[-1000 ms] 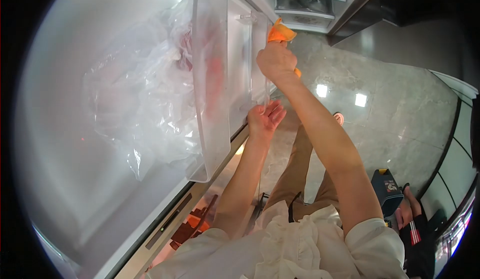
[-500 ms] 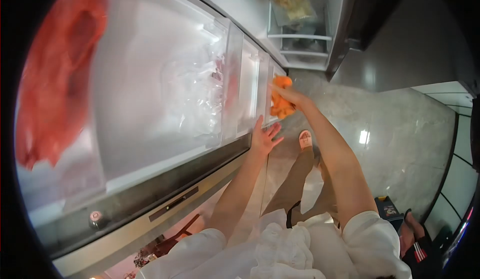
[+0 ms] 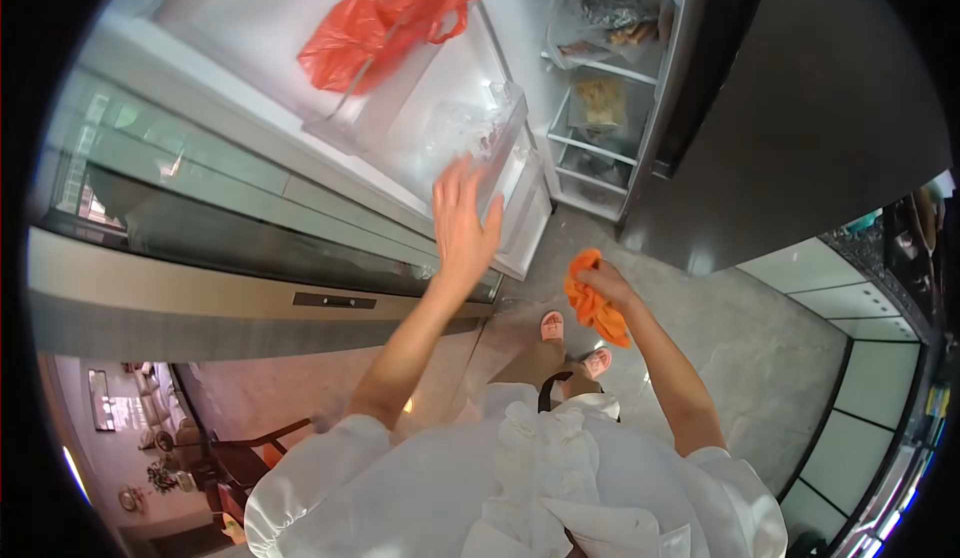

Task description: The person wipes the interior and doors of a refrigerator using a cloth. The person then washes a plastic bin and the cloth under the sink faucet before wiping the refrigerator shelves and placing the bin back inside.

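My right hand grips a crumpled orange cloth, which hangs over the floor. My left hand is raised with its fingers apart and holds nothing. It is close to the lower bins of the open refrigerator door; I cannot tell whether it touches them. A red plastic bag rests in a door shelf above. Crumpled clear plastic lies in the door bin just beyond my left fingertips.
The refrigerator's compartment stands open, with a bag of yellowish food and other wrapped food on its racks. A dark door panel is on the right, beside white cabinets. Grey tiled floor lies below.
My right hand has drawn the orange cloth away from the door's lowest bin, back over the floor. My left hand has lifted from the door edge. The view has shifted, showing more of the room.
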`<state>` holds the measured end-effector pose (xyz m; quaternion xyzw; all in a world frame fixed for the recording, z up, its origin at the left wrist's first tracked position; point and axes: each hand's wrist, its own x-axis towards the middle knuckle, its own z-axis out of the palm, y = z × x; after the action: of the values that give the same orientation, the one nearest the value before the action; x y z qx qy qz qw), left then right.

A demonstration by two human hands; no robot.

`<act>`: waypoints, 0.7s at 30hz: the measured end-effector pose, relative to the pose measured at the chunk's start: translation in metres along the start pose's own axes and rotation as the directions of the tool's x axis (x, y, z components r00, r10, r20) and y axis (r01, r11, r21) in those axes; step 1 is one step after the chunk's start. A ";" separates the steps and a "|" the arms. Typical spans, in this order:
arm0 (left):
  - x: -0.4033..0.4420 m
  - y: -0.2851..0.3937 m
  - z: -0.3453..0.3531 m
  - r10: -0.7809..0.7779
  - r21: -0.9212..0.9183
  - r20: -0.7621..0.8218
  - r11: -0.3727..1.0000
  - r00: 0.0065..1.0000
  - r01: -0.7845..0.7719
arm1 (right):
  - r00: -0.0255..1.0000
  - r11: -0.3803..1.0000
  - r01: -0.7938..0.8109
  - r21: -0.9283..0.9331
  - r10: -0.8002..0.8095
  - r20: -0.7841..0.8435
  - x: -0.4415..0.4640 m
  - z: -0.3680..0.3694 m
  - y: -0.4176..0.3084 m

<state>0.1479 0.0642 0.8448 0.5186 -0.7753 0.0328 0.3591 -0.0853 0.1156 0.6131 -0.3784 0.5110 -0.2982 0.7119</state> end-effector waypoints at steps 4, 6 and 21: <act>0.037 -0.042 0.023 0.099 0.323 0.018 0.941 0.995 -0.099 | 0.984 0.982 0.176 0.070 -0.177 -0.001 0.038 0.031 -0.059; 0.034 -0.056 0.038 -0.056 0.252 0.118 0.968 0.991 0.024 | 0.970 0.963 0.241 0.118 -0.240 -0.028 0.040 0.043 -0.090; 0.061 -0.100 0.090 -0.516 0.018 0.367 0.836 0.774 0.549 | 0.996 0.938 0.055 0.343 -0.074 0.043 0.157 0.103 -0.200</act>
<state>0.1706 -0.0676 0.7823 0.6970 -0.6492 -0.1998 0.2298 0.0526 -0.0944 0.7230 -0.2738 0.4189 -0.3947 0.7706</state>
